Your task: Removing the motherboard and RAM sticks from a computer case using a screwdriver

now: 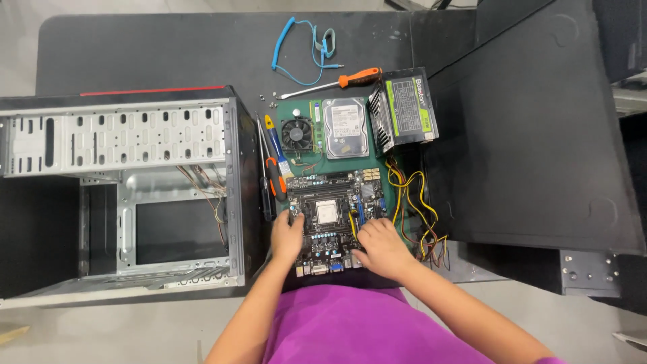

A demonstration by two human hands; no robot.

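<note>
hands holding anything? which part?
Both hands are on the motherboard: left hand at its left edge, right hand on its near right corner. Whether they grip it cannot be told.

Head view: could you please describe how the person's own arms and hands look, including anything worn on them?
Both forearms are bare right up to the frame's lower edge, with no sleeves reaching them. The left hand and right hand wear no gloves, and no rings, watch or wrist strap can be made out. The only clothing in view is a magenta-purple garment over the torso between the arms.
</note>
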